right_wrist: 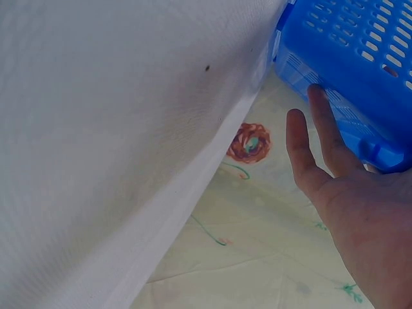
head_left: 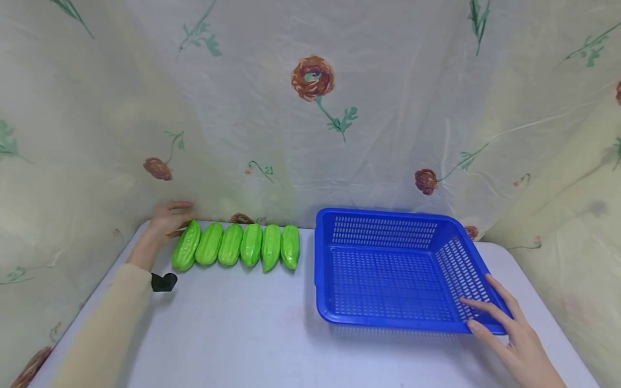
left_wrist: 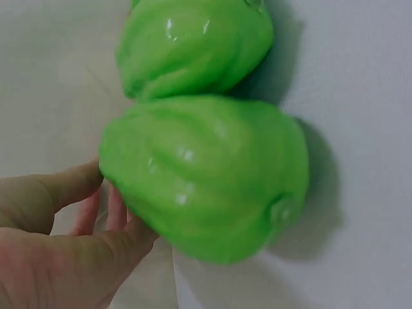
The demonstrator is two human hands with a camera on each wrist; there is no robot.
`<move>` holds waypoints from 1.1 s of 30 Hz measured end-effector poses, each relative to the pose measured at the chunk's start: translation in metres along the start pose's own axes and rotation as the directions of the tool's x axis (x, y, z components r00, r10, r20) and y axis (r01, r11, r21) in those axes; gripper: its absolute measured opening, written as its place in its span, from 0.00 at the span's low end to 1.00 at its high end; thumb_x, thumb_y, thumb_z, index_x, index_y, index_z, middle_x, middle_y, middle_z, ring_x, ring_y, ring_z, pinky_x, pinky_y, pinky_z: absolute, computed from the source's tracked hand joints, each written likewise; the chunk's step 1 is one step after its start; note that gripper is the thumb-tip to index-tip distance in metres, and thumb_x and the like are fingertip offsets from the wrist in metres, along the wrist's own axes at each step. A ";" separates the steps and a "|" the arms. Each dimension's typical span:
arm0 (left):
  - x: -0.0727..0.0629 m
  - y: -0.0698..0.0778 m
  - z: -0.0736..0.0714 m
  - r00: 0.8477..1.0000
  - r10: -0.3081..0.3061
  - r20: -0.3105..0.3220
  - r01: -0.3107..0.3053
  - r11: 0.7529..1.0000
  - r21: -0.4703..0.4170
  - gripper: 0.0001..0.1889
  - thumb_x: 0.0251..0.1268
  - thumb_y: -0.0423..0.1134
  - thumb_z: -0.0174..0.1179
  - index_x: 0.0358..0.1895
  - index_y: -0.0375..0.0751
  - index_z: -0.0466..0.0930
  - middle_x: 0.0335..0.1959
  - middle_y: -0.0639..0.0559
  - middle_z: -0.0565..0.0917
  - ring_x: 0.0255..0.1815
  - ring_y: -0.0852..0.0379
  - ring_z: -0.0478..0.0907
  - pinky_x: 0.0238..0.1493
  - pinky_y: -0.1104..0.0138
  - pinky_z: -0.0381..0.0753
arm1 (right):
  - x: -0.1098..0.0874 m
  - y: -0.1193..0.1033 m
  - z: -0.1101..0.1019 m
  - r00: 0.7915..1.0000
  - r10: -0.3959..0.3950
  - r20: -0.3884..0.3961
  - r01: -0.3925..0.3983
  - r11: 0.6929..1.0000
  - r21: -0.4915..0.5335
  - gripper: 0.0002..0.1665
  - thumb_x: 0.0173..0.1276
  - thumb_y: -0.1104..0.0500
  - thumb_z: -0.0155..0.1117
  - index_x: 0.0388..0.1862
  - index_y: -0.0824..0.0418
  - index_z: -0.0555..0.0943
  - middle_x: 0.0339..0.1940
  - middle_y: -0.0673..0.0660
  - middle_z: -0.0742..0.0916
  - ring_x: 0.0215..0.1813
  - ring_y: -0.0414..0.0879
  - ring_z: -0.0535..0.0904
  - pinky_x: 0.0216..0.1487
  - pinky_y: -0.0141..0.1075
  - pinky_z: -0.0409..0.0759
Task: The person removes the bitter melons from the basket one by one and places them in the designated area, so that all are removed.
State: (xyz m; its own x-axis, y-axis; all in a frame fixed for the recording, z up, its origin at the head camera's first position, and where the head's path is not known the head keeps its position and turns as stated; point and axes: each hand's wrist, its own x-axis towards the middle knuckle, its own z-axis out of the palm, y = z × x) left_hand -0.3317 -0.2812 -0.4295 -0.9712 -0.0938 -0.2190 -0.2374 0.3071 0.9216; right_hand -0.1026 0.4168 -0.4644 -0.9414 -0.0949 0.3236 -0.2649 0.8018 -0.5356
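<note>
Several green ridged gourds stand side by side in a row at the table's far left. My left hand point(head_left: 171, 218) is at the far tip of the leftmost gourd point(head_left: 186, 247). In the left wrist view, thumb and fingers point(left_wrist: 132, 241) pinch the narrow end of that gourd point(left_wrist: 212, 177), which lies against its neighbour point(left_wrist: 193, 48). At the right, my right hand point(head_left: 521, 342) grips the near right corner of a blue plastic basket point(head_left: 388, 325). Two of its fingers point(right_wrist: 328, 129) stretch along the basket's outer wall point(right_wrist: 347, 77) in the right wrist view; the rest are mostly hidden there.
A white-covered table point(head_left: 233, 328) lies under everything. Flower-printed cloth point(head_left: 271, 134) hangs behind it and along both sides, close to the table's edges. The basket has slotted walls and a mesh floor, with nothing lying in it.
</note>
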 end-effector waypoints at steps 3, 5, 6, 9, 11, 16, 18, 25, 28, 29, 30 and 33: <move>0.001 -0.001 0.004 0.999 0.000 -0.037 -0.001 1.000 -0.014 0.30 0.84 0.35 0.56 0.83 0.32 0.63 0.39 0.65 0.79 0.35 0.76 0.78 0.39 0.77 0.83 | 0.001 -0.001 0.001 1.000 -0.017 -0.012 0.017 1.000 -0.006 0.24 0.78 0.60 0.68 0.70 0.48 0.84 0.92 0.48 0.55 0.86 0.20 0.42 0.71 0.12 0.38; 0.001 -0.001 0.007 0.997 -0.001 -0.071 0.000 1.000 -0.019 0.29 0.83 0.35 0.57 0.81 0.32 0.65 0.40 0.65 0.80 0.34 0.76 0.78 0.37 0.76 0.82 | 0.001 -0.001 0.001 1.000 -0.022 -0.016 0.022 1.000 -0.004 0.24 0.77 0.60 0.69 0.69 0.48 0.84 0.92 0.49 0.55 0.86 0.21 0.42 0.71 0.12 0.39; 0.001 -0.001 0.009 0.996 -0.002 -0.090 0.000 1.000 -0.019 0.29 0.83 0.35 0.58 0.81 0.32 0.67 0.41 0.63 0.81 0.33 0.76 0.78 0.37 0.76 0.82 | 0.000 -0.001 0.001 1.000 -0.021 -0.016 0.021 1.000 -0.002 0.24 0.77 0.61 0.69 0.69 0.49 0.84 0.92 0.49 0.55 0.86 0.21 0.42 0.72 0.12 0.38; 0.001 0.000 0.016 0.990 0.000 -0.142 -0.004 1.000 -0.025 0.27 0.81 0.34 0.59 0.78 0.32 0.70 0.51 0.52 0.85 0.33 0.75 0.78 0.37 0.77 0.81 | -0.001 0.000 0.000 1.000 -0.013 -0.013 0.013 1.000 0.002 0.24 0.78 0.60 0.68 0.70 0.49 0.84 0.93 0.48 0.54 0.87 0.21 0.41 0.75 0.15 0.36; 0.002 0.001 0.020 0.984 -0.003 -0.176 -0.002 1.000 -0.029 0.26 0.80 0.34 0.60 0.77 0.32 0.72 0.58 0.44 0.85 0.33 0.76 0.78 0.37 0.79 0.80 | -0.001 0.000 0.000 1.000 -0.014 -0.014 0.014 1.000 0.003 0.24 0.78 0.60 0.68 0.70 0.49 0.84 0.92 0.48 0.54 0.86 0.21 0.41 0.75 0.15 0.36; 0.004 0.001 0.025 0.968 -0.032 -0.248 0.020 0.998 -0.052 0.24 0.79 0.34 0.62 0.74 0.34 0.77 0.57 0.47 0.86 0.34 0.76 0.76 0.39 0.82 0.78 | 0.000 -0.002 0.001 0.999 -0.028 -0.020 0.028 1.000 -0.001 0.23 0.77 0.61 0.69 0.69 0.49 0.85 0.92 0.49 0.56 0.86 0.20 0.43 0.70 0.11 0.40; 0.005 0.000 0.026 0.964 -0.042 -0.261 0.024 0.997 -0.072 0.23 0.79 0.34 0.62 0.73 0.34 0.77 0.47 0.56 0.85 0.34 0.76 0.75 0.39 0.82 0.78 | 0.000 -0.003 0.001 1.000 -0.026 -0.017 0.026 1.000 0.001 0.23 0.77 0.61 0.69 0.69 0.49 0.85 0.92 0.49 0.56 0.85 0.19 0.43 0.71 0.12 0.39; 0.004 -0.001 0.021 0.968 -0.063 -0.241 0.027 0.988 -0.149 0.25 0.79 0.32 0.62 0.75 0.34 0.75 0.46 0.56 0.87 0.33 0.74 0.79 0.39 0.79 0.82 | 0.000 -0.003 0.001 1.000 -0.004 -0.002 0.004 1.000 0.019 0.23 0.79 0.60 0.67 0.71 0.50 0.83 0.93 0.48 0.54 0.86 0.21 0.41 0.85 0.29 0.37; 0.001 -0.001 0.017 0.974 -0.062 -0.216 0.043 0.995 -0.088 0.26 0.80 0.33 0.61 0.77 0.34 0.73 0.65 0.40 0.84 0.33 0.73 0.80 0.37 0.78 0.82 | 0.000 -0.002 0.001 1.000 0.001 0.002 -0.001 1.000 0.027 0.23 0.79 0.60 0.67 0.71 0.50 0.83 0.93 0.47 0.53 0.87 0.22 0.40 0.88 0.40 0.38; 0.000 -0.003 0.014 0.978 -0.062 -0.199 0.051 0.997 -0.059 0.26 0.81 0.34 0.60 0.78 0.35 0.72 0.69 0.38 0.81 0.33 0.73 0.80 0.37 0.78 0.83 | 0.000 -0.002 0.001 1.000 -0.001 0.000 0.001 1.000 0.028 0.23 0.79 0.60 0.67 0.71 0.50 0.83 0.93 0.48 0.53 0.87 0.22 0.40 0.88 0.41 0.37; 0.000 -0.004 0.012 0.981 -0.056 -0.186 0.054 0.998 -0.018 0.27 0.81 0.35 0.60 0.78 0.35 0.72 0.71 0.35 0.79 0.34 0.72 0.80 0.37 0.78 0.83 | 0.000 -0.002 0.001 1.000 -0.005 -0.004 0.005 1.000 0.027 0.23 0.79 0.61 0.67 0.71 0.51 0.83 0.93 0.48 0.53 0.87 0.22 0.41 0.88 0.37 0.37; -0.002 -0.009 0.005 0.989 -0.051 -0.139 0.064 0.994 0.089 0.28 0.82 0.38 0.59 0.79 0.33 0.70 0.70 0.31 0.78 0.36 0.69 0.81 0.40 0.75 0.85 | 0.001 -0.003 0.000 1.000 -0.021 -0.019 0.021 1.000 0.020 0.23 0.78 0.62 0.68 0.70 0.51 0.84 0.93 0.49 0.55 0.87 0.22 0.42 0.82 0.23 0.37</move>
State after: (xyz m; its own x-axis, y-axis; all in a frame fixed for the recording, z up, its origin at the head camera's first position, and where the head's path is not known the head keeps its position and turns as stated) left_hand -0.3280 -0.2793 -0.4390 -0.9456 -0.2399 -0.2196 -0.3001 0.3836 0.8734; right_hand -0.1029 0.4144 -0.4631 -0.9315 -0.1001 0.3497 -0.2889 0.7877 -0.5441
